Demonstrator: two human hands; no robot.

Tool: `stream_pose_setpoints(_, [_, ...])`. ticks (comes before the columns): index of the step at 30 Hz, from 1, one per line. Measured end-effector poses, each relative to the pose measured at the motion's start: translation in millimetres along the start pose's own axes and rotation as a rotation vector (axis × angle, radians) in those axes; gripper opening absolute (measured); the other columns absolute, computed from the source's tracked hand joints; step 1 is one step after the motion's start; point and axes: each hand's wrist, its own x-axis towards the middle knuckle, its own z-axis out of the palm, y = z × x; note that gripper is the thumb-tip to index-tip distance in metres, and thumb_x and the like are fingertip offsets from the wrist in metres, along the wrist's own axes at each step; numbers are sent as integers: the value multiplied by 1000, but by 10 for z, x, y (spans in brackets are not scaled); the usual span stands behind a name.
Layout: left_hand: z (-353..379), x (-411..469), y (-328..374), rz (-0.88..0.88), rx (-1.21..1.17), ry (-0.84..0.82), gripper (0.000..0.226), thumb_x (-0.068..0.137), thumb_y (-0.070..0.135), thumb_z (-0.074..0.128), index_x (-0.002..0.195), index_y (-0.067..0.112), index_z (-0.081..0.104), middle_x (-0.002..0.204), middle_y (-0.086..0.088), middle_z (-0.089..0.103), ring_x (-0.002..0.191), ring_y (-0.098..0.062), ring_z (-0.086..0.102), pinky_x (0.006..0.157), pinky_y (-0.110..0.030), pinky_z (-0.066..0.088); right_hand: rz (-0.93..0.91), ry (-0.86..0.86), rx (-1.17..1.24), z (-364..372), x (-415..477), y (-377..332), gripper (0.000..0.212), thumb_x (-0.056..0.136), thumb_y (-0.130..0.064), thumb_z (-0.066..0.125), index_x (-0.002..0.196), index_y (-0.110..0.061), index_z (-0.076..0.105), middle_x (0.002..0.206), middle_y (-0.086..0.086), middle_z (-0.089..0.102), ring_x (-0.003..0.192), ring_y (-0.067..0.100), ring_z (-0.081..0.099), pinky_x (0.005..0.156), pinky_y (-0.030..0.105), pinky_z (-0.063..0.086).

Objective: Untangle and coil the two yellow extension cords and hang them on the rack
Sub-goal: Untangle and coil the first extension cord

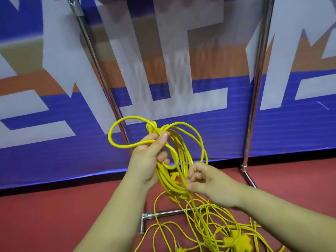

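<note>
A loose tangle of yellow cord (209, 226) with a multi-outlet socket end (238, 241) lies on the red floor (54, 215). Above it, the right hand (209, 180) pinches one strand. The left hand (149, 155) has its grip closed around a coiled yellow bundle (174, 160), before the chrome rack (254, 99) and blue banner (291, 128).

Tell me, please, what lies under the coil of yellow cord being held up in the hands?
Below the coil lie loose yellow cord loops with a socket block on the red floor, crossing the rack's base bar. The arms cover part of the floor.
</note>
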Motion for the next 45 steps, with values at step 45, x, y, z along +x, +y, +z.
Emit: stream_pose_setpoints(45, [54, -191, -395, -225, 186, -96, 61, 91, -10, 54, 138, 28, 57, 81, -14, 62, 49, -15, 49, 44, -26, 47, 262, 353, 502, -726, -24, -119, 31, 90, 0, 66, 120, -9, 69, 99, 9, 72, 78, 11, 61, 71, 22, 46])
